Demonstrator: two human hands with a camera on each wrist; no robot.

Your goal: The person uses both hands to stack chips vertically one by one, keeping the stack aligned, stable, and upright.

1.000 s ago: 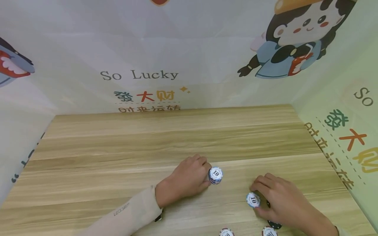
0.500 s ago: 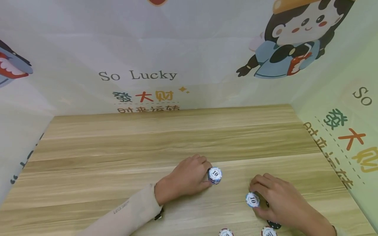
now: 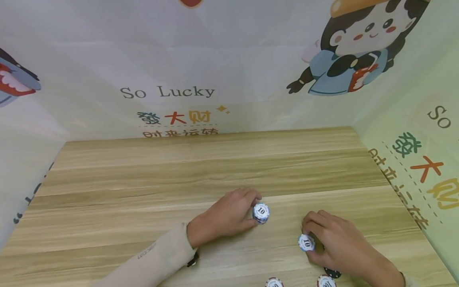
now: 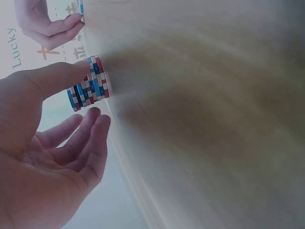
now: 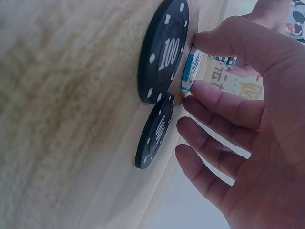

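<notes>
My left hand is beside a short stack of poker chips topped by a white-and-blue "10" chip. In the left wrist view the thumb touches the side of the stack, whose edges show blue, white, red and black, while the loosely bent fingers lie just off it. To the right, my right hand pinches another white-and-blue "10" poker chip between thumb and index finger, at the table surface. Its other fingers spread free in the right wrist view, near two black "100" chips.
Two red-edged chips, one left and one right, are cut off by the head view's bottom edge. A black chip shows partly under the right hand. Printed cloth walls enclose the wooden table at back and sides.
My left index finger has loosened and moved outward from the stack. The right hand keeps its pinch on the chip, almost still.
</notes>
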